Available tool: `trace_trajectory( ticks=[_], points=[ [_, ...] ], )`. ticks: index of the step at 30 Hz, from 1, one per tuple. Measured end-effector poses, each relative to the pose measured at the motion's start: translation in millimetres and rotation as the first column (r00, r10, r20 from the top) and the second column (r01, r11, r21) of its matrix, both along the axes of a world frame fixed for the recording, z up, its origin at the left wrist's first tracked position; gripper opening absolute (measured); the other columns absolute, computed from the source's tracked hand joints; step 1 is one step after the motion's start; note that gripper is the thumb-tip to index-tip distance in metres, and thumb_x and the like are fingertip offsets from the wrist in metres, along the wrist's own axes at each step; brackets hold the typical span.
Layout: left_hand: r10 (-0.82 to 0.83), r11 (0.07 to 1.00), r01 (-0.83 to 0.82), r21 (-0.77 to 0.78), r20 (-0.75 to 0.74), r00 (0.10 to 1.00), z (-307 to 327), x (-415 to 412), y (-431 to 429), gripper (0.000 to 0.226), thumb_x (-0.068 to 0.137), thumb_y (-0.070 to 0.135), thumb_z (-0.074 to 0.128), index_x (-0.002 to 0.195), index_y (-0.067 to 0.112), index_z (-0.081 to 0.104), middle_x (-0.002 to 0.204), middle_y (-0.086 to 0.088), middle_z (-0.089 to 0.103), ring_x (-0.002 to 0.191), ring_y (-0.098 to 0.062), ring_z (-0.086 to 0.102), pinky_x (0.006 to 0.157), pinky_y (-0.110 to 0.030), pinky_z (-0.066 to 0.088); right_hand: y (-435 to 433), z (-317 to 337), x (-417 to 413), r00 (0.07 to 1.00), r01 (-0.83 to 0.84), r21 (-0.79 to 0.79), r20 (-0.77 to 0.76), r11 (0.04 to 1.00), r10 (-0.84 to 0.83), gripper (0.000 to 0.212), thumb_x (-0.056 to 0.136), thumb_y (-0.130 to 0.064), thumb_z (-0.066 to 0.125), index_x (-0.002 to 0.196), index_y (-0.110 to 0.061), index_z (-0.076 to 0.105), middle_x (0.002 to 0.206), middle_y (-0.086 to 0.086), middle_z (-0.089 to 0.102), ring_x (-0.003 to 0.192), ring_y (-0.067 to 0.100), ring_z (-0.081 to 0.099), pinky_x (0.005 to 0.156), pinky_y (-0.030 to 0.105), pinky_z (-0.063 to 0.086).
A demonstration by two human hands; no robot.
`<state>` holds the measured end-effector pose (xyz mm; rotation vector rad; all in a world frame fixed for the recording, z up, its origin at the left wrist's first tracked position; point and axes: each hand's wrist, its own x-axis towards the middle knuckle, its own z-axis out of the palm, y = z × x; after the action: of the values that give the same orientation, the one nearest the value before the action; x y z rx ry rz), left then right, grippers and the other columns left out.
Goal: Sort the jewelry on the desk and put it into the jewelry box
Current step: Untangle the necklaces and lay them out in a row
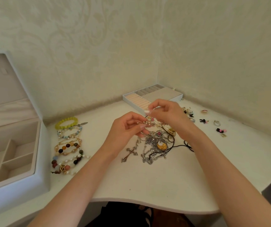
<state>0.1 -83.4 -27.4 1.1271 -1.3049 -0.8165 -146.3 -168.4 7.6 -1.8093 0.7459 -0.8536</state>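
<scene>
Both hands are raised above a tangled pile of silver chains and pendants [156,145] in the middle of the white desk [147,181]. My left hand [128,126] pinches one end of a thin pearl-beaded bracelet [149,123]; my right hand [165,115] pinches its other end between the fingertips. A silver cross pendant [130,153] lies just left of the pile. The open white jewelry box [38,161] with cream compartments stands at the far left.
A row of beaded bracelets [67,145], topped by a yellow-green one [66,122], lies beside the box. A removable ring tray [152,97] sits in the back corner. Small earrings and rings [205,122] are scattered at the right. The desk's curved front edge is near me.
</scene>
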Motion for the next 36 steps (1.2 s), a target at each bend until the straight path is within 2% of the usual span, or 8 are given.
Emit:
trace_trajectory(
  ticks=[4, 7, 14, 17, 19, 25, 31, 36],
  points=[
    [0.108, 0.991, -0.109, -0.083, -0.024, 0.994, 0, 3, -2, 0.010, 0.086, -0.005, 0.058, 0.089, 0.003, 0.064, 0.077, -0.008, 0.068, 0.067, -0.012, 0.066, 0.065, -0.019, 0.052, -1, -5, 1, 0.972, -0.055, -0.038, -0.231, 0.998, 0.044, 0.026, 0.071, -0.031, 0.081, 0.090, -0.021, 0.066, 0.075, 0.004, 0.058, 0.068, 0.009, 0.051, 0.068, 0.024, 0.040],
    [0.132, 0.986, -0.135, -0.095, -0.038, 0.991, 1, 4, -2, 0.011, 0.086, -0.006, 0.058, 0.091, 0.002, 0.063, 0.083, -0.010, 0.068, 0.074, -0.012, 0.067, 0.068, -0.019, 0.051, -4, -4, -3, 0.964, -0.050, -0.078, -0.265, 0.996, 0.028, 0.015, 0.071, -0.025, 0.081, 0.080, -0.017, 0.072, 0.063, -0.002, 0.052, 0.053, 0.002, 0.042, 0.056, 0.014, 0.034],
    [0.154, 0.988, -0.154, 0.018, 0.014, 0.988, -5, 2, -4, 0.013, 0.085, -0.001, 0.063, 0.095, 0.007, 0.059, 0.093, -0.006, 0.069, 0.077, -0.012, 0.070, 0.071, -0.020, 0.052, -5, 2, -6, 0.997, 0.071, -0.062, -0.038, 0.996, -0.074, 0.008, 0.081, -0.015, 0.073, 0.079, -0.010, 0.066, 0.049, -0.017, 0.054, 0.042, -0.005, 0.044, 0.044, 0.006, 0.033],
    [0.136, 0.989, -0.138, 0.046, 0.035, 0.990, -6, 1, -4, 0.005, 0.085, 0.001, 0.063, 0.090, 0.002, 0.062, 0.080, -0.009, 0.070, 0.071, -0.010, 0.068, 0.067, -0.017, 0.051, -2, 0, -2, 0.996, 0.065, -0.041, 0.056, 0.997, -0.063, 0.009, 0.082, -0.011, 0.071, 0.084, -0.004, 0.065, 0.063, -0.006, 0.061, 0.044, -0.005, 0.047, 0.046, 0.006, 0.034],
    [0.124, 0.991, -0.126, 0.036, 0.046, 0.991, -5, 0, -4, 0.002, 0.087, 0.002, 0.060, 0.087, 0.002, 0.062, 0.078, -0.009, 0.070, 0.068, -0.010, 0.067, 0.065, -0.017, 0.051, -1, -2, 1, 0.997, 0.040, -0.029, 0.062, 0.999, -0.038, 0.010, 0.083, -0.009, 0.070, 0.085, -0.001, 0.064, 0.068, 0.002, 0.063, 0.045, -0.004, 0.048, 0.046, 0.007, 0.034],
    [0.111, 0.994, -0.111, 0.002, -0.008, 0.994, -2, -1, -2, 0.007, 0.093, 0.002, 0.049, 0.090, 0.000, 0.056, 0.083, -0.013, 0.069, 0.069, -0.017, 0.068, 0.065, -0.023, 0.055, -4, -7, 4, 0.999, -0.032, -0.011, 0.014, 0.999, 0.032, 0.018, 0.077, -0.001, 0.073, 0.074, -0.017, 0.065, 0.078, -0.001, 0.070, 0.072, 0.010, 0.061, 0.064, 0.014, 0.049],
    [0.050, 0.999, -0.050, 0.022, -0.020, 0.999, -1, 1, 0, 0.011, 0.093, 0.000, 0.047, 0.085, 0.000, 0.055, 0.085, -0.010, 0.069, 0.076, -0.022, 0.068, 0.071, -0.026, 0.054, -1, -4, 4, 0.983, 0.100, 0.003, 0.152, 0.995, -0.099, 0.011, 0.078, 0.000, 0.072, 0.087, -0.002, 0.066, 0.077, 0.005, 0.068, 0.052, -0.005, 0.056, 0.051, 0.007, 0.040],
    [-0.032, 0.999, 0.031, 0.016, 0.042, 0.999, -2, 0, 2, 0.012, 0.090, 0.000, 0.053, 0.079, 0.003, 0.056, 0.096, -0.004, 0.067, 0.090, -0.017, 0.067, 0.083, -0.027, 0.053, 2, -2, 4, 0.975, 0.124, 0.023, 0.184, 0.992, -0.126, 0.009, 0.079, -0.001, 0.071, 0.082, -0.006, 0.064, 0.075, 0.009, 0.066, 0.045, -0.005, 0.053, 0.046, 0.006, 0.037]
  ],
)
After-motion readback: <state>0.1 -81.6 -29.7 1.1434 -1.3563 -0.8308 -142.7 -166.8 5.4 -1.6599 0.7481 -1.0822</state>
